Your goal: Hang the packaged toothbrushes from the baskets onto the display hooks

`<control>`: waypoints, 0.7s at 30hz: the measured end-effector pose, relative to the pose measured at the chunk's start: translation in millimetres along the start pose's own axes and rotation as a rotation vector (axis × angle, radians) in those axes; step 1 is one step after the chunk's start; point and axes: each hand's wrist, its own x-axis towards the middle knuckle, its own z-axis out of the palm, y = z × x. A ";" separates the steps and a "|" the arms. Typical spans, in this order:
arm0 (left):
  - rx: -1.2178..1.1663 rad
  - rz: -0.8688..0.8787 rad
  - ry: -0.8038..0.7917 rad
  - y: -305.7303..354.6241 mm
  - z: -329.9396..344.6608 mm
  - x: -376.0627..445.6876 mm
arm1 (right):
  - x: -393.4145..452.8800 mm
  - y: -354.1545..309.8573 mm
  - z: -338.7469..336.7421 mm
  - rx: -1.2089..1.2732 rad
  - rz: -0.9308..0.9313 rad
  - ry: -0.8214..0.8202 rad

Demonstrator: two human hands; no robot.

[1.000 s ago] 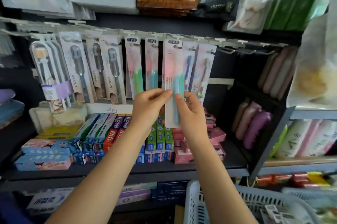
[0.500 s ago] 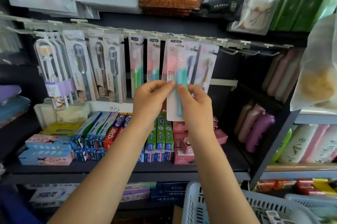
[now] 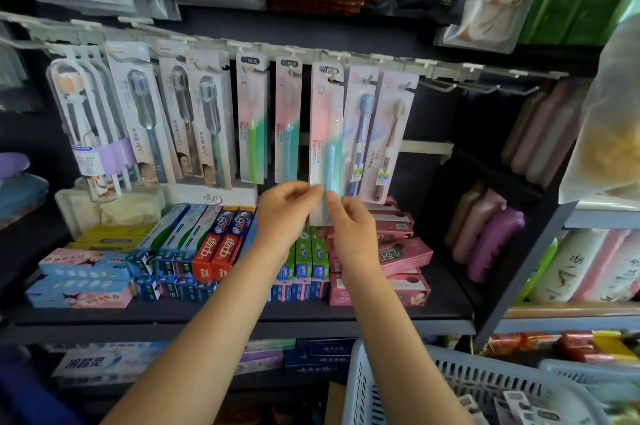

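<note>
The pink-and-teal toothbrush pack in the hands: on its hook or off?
Cannot tell. The pack hangs upright with its top at the hook rail; both hands pinch its lower end.

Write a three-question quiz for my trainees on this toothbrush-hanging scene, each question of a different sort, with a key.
1. True or false: both hands pinch the lower part of the pink-and-teal toothbrush pack.
2. The empty hooks lie on which side of that pack? A) left B) right
3. Fill in: below the hands, a plastic ___ holds more packs.

Key: 1. True: left hand, right hand. 2. B. 3. basket.
</note>
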 end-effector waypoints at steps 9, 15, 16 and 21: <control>-0.038 -0.170 0.057 -47.3 7.5 8.1 | 22.0 49.3 7.6 0.137 0.190 0.013; -0.086 -0.259 0.122 -54.6 17.1 39.8 | 52.6 55.7 30.2 0.405 0.363 0.012; -0.084 -0.264 0.130 -54.6 18.7 44.8 | 58.4 56.3 33.5 0.429 0.380 0.020; -0.016 -0.249 0.155 -58.2 23.2 70.0 | 84.2 60.4 49.4 0.475 0.426 0.063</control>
